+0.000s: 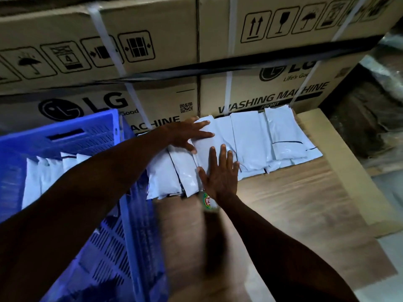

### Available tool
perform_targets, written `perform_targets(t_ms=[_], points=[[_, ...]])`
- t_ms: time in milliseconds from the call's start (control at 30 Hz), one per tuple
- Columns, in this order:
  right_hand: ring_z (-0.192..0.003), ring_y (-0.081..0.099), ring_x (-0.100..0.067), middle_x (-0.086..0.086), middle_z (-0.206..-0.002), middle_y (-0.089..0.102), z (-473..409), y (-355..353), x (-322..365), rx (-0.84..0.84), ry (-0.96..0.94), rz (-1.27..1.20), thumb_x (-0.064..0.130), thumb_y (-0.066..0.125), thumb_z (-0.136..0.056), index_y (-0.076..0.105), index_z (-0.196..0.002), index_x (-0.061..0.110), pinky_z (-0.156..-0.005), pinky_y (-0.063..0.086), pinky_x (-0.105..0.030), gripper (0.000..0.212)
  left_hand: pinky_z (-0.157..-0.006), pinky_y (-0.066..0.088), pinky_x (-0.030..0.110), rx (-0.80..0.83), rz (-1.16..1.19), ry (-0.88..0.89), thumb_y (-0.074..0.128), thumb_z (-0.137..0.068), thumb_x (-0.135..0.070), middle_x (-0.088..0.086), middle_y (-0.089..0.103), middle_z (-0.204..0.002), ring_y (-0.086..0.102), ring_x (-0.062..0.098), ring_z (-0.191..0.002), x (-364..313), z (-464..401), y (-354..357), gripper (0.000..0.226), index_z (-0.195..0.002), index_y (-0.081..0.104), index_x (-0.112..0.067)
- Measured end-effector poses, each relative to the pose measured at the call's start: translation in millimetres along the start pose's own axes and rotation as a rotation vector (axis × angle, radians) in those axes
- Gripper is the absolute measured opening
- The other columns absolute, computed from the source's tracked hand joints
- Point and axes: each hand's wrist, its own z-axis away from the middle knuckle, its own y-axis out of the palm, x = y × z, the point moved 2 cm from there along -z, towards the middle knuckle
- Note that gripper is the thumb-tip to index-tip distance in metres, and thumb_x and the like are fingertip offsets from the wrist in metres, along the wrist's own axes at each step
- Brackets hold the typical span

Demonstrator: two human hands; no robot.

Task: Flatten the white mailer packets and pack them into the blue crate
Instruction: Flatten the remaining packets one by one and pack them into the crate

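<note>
- My left hand (187,134) is lying flat on the row of white mailer packets (250,140), fingers straight and spread, pointing toward 3 o'clock; the grip is open and pressing, not clasping.
- My right hand (220,173) is pressing palm-down on the same row just beside the left, fingers straight and pointing toward 12 o'clock; this grip is likewise open.
- The packets are lying overlapped in a row on the wooden bench (294,203), running from about 9 o'clock to 3 o'clock of my hands, with their far ends against the cardboard cartons (152,51).
- The blue crate (72,136) is standing at 9 o'clock of the row, touching its near end; my left forearm is crossing over its rim.
- More white packets (43,171) are standing upright on edge inside the crate.
- A small object with a green and red label (207,199) is showing at my right wrist; it is too blurred to identify.
- The cartons are stacked at 12 o'clock, bound with white straps (229,88).
</note>
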Motion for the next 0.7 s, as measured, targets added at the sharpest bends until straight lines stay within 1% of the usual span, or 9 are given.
perform_targets(t_ms=[100,200,333,400,467,533,600,633,700], points=[[-0.148,0.032,-0.047,-0.023,-0.165,0.024,-3.3,8.6,-1.3,-0.028,0.006,0.008,0.050,0.033,-0.102,0.030,-0.160,0.013,-0.112,0.034,-0.065,0.069,-0.122,0.013,0.056,-0.061,-0.021,0.045,0.061,-0.092,-0.059,0.003,-0.003,-0.170,-0.001,0.039,-0.154,0.6,-4.6,1.0,0.080,-0.159,0.019,-0.044],[-0.143,0.038,-0.047,-0.025,-0.162,0.031,-4.7,10.7,-4.8,-0.100,-0.041,-0.026,0.038,0.044,-0.102,0.036,-0.158,0.010,-0.110,0.041,-0.059,0.063,-0.122,0.019,0.057,-0.146,0.017,0.058,0.064,-0.094,-0.050,0.004,0.007,-0.170,0.006,0.040,-0.154,-2.0,-2.2,1.7,0.072,-0.156,0.029,-0.041],[-0.142,0.042,-0.046,-0.027,-0.160,0.034,-1.7,0.6,-9.2,-0.158,-0.133,-0.037,0.031,0.047,-0.102,0.041,-0.154,0.006,-0.110,0.042,-0.055,0.059,-0.109,0.039,0.059,-0.284,-0.039,0.042,0.061,-0.096,-0.048,0.010,0.026,-0.165,0.025,0.046,-0.147,-11.7,12.7,1.2,0.060,-0.151,0.043,-0.036],[-0.142,0.042,-0.044,-0.027,-0.160,0.035,0.6,-11.8,-13.1,-0.167,-0.186,-0.045,0.031,0.045,-0.102,0.042,-0.154,0.006,-0.111,0.042,-0.054,0.057,-0.099,0.046,0.062,-0.381,-0.093,0.052,0.047,-0.095,-0.058,0.013,0.033,-0.162,0.032,0.048,-0.143,-20.1,24.6,-3.2,0.058,-0.149,0.046,-0.036],[-0.145,0.040,-0.041,-0.024,-0.161,0.035,5.6,-27.1,-18.2,-0.167,-0.250,-0.068,0.033,0.043,-0.103,0.042,-0.154,0.008,-0.112,0.041,-0.053,0.057,-0.095,0.047,0.066,-0.443,-0.173,0.011,0.033,-0.093,-0.066,0.008,0.031,-0.163,0.030,0.043,-0.146,-29.8,39.4,-9.1,0.062,-0.148,0.044,-0.040],[-0.146,0.039,-0.040,-0.022,-0.162,0.034,12.1,-43.5,-25.9,-0.164,-0.335,-0.083,0.036,0.041,-0.105,0.042,-0.155,0.008,-0.113,0.041,-0.052,0.057,-0.096,0.042,0.071,-0.482,-0.242,-0.016,0.028,-0.091,-0.074,0.004,0.026,-0.165,0.022,0.038,-0.151,-43.1,55.2,-16.7,0.066,-0.147,0.045,-0.041],[-0.147,0.039,-0.038,-0.022,-0.163,0.033,18.3,-61.9,-37.4,-0.159,-0.439,-0.082,0.036,0.044,-0.105,0.043,-0.154,0.007,-0.113,0.041,-0.051,0.057,-0.097,0.039,0.074,-0.494,-0.266,-0.015,0.029,-0.090,-0.079,0.002,0.027,-0.165,0.020,0.036,-0.152,-58.8,69.4,-26.2,0.069,-0.143,0.048,-0.039],[-0.147,0.038,-0.037,-0.021,-0.163,0.032,22.3,-71.5,-44.6,-0.154,-0.507,-0.068,0.034,0.046,-0.106,0.043,-0.154,0.006,-0.114,0.040,-0.050,0.056,-0.097,0.040,0.073,-0.501,-0.276,-0.007,0.031,-0.089,-0.080,0.002,0.029,-0.164,0.022,0.037,-0.151,-68.0,76.4,-30.5,0.070,-0.141,0.050,-0.037],[-0.148,0.037,-0.037,-0.022,-0.163,0.031,31.3,-92.3,-60.4,-0.137,-0.643,-0.028,0.031,0.050,-0.106,0.043,-0.153,0.004,-0.115,0.038,-0.049,0.055,-0.098,0.045,0.065,-0.557,-0.250,0.038,0.039,-0.090,-0.077,0.006,0.039,-0.159,0.032,0.038,-0.147,-90.7,90.9,-33.3,0.068,-0.134,0.057,-0.029]])
